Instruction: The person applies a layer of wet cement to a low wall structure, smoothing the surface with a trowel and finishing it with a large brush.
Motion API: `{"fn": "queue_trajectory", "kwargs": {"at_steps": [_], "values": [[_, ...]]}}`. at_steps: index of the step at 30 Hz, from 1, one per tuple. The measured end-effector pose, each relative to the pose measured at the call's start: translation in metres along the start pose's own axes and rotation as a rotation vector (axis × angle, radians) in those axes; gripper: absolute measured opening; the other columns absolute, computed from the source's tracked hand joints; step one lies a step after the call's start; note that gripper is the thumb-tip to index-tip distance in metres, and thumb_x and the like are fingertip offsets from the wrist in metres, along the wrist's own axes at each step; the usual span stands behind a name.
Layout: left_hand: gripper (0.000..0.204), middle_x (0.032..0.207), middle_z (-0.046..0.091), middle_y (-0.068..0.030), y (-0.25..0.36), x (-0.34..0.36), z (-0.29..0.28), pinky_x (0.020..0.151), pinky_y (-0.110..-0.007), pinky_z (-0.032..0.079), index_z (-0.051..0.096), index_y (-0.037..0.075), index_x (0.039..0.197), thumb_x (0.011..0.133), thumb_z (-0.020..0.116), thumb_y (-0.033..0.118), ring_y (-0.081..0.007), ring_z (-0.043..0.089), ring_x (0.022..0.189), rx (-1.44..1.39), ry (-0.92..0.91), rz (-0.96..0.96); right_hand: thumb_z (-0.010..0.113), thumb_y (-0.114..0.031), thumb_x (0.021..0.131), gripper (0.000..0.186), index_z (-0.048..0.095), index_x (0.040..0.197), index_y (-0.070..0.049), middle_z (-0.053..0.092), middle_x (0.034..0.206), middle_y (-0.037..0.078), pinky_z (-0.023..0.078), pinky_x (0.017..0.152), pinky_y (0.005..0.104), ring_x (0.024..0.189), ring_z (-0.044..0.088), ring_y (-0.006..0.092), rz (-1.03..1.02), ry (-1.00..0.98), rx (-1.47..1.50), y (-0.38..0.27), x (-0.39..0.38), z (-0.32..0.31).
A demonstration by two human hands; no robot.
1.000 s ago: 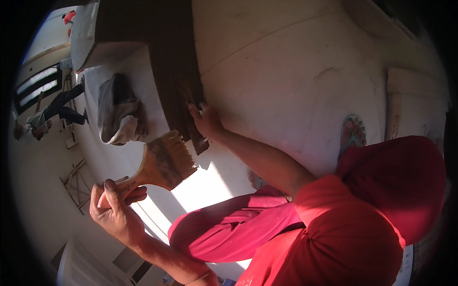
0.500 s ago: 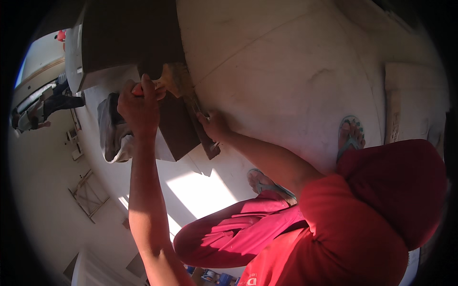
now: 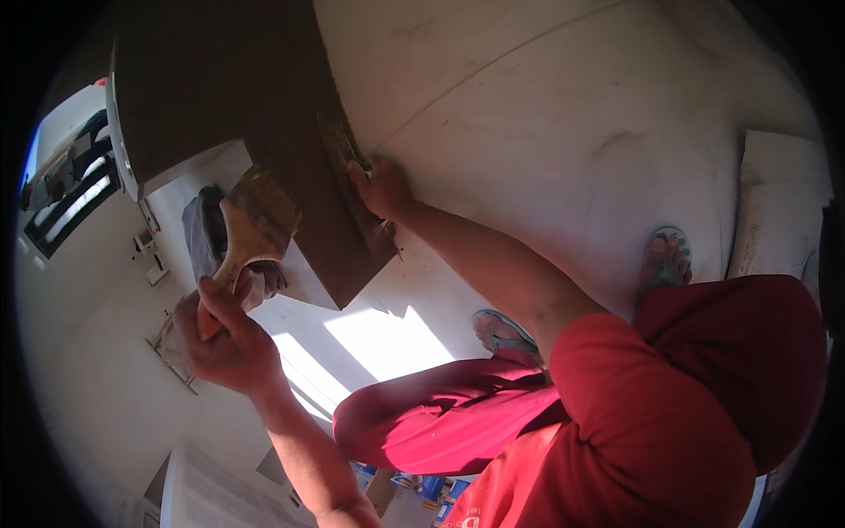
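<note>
My left hand (image 3: 227, 339) is closed around the handle of a wide, worn paintbrush (image 3: 260, 216), its bristles raised in front of a crumpled grey cloth (image 3: 205, 231) that they partly hide. A dark brown board or box (image 3: 211, 70) with a pale side extends from the top down to the middle. At its right edge, my right hand (image 3: 380, 189) has curled fingers on a narrow, rough-edged piece (image 3: 334, 141) that I cannot clearly make out against the dark surface.
Two sandalled feet (image 3: 664, 260) are on the pale floor (image 3: 546, 123). A worn pale sheet (image 3: 775, 202) lies at right. Far left are a partly visible person (image 3: 62, 172), a dark-framed window (image 3: 79, 211) and a wooden frame (image 3: 172, 352). Blue items (image 3: 433, 488) sit at bottom.
My left hand and brush went up to the board half a second ago and have since come back down and leftward. My right hand has shifted slightly upward along the board's edge.
</note>
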State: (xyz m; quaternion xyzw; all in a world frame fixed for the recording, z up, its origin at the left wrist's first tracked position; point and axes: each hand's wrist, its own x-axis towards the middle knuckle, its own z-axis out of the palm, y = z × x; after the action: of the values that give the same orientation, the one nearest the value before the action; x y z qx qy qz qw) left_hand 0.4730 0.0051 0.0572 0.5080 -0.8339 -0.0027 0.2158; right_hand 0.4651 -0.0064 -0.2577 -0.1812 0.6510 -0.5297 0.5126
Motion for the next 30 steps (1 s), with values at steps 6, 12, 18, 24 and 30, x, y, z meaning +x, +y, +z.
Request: {"fn": "queue_trajectory", "kwargs": {"at_steps": [6,12,18,24,30], "values": [[0.039,0.081,0.071,-0.0192,-0.013,-0.04,-0.026,0.07,-0.034,0.068,0.057,-0.006,0.085,0.106,0.059,0.026,-0.0252,0.077,0.074,-0.049,0.154,-0.333,0.062,-0.042,0.101,0.051,0.066,0.104,0.009,0.068,0.101,0.034,0.053,0.086,0.0534,0.1,0.067,0.049,-0.053,-0.005,0.062,0.007,-0.046,0.014],[0.045,0.078,0.07,-0.0215,-0.014,-0.034,-0.027,0.064,-0.033,0.067,0.054,-0.004,0.083,0.107,0.058,0.033,-0.0267,0.076,0.067,-0.041,0.174,-0.292,0.057,-0.043,0.103,0.055,0.066,0.102,0.012,0.068,0.094,0.035,0.053,0.086,0.0537,0.096,0.069,0.0493,0.159,-0.137,0.193,-0.05,0.024,-0.007],[0.043,0.08,0.072,-0.0227,-0.02,-0.027,-0.027,0.067,-0.033,0.067,0.053,-0.003,0.085,0.107,0.058,0.034,-0.0261,0.077,0.069,-0.149,0.158,-0.311,0.058,-0.043,0.103,0.056,0.065,0.098,0.013,0.069,0.084,0.032,0.055,0.08,0.052,0.086,0.071,0.0479,-0.205,0.035,0.023,0.001,-0.022,0.012],[0.04,0.081,0.072,-0.0224,-0.047,-0.023,-0.017,0.068,-0.032,0.067,0.053,-0.002,0.083,0.105,0.058,0.03,-0.0261,0.077,0.069,-0.26,0.105,-0.391,0.059,-0.044,0.102,0.056,0.066,0.099,0.011,0.068,0.089,0.034,0.055,0.08,0.0524,0.091,0.07,0.0487,0.198,-0.174,0.179,-0.043,0.016,-0.008],[0.041,0.08,0.071,-0.024,-0.046,-0.01,-0.016,0.069,-0.032,0.067,0.052,-0.004,0.081,0.105,0.059,0.029,-0.0261,0.076,0.067,-0.227,0.205,-0.398,0.057,-0.044,0.104,0.056,0.065,0.103,0.012,0.068,0.085,0.032,0.055,0.08,0.0517,0.085,0.071,0.0455,-0.165,-0.061,-0.004,-0.002,-0.035,0.005]]}}
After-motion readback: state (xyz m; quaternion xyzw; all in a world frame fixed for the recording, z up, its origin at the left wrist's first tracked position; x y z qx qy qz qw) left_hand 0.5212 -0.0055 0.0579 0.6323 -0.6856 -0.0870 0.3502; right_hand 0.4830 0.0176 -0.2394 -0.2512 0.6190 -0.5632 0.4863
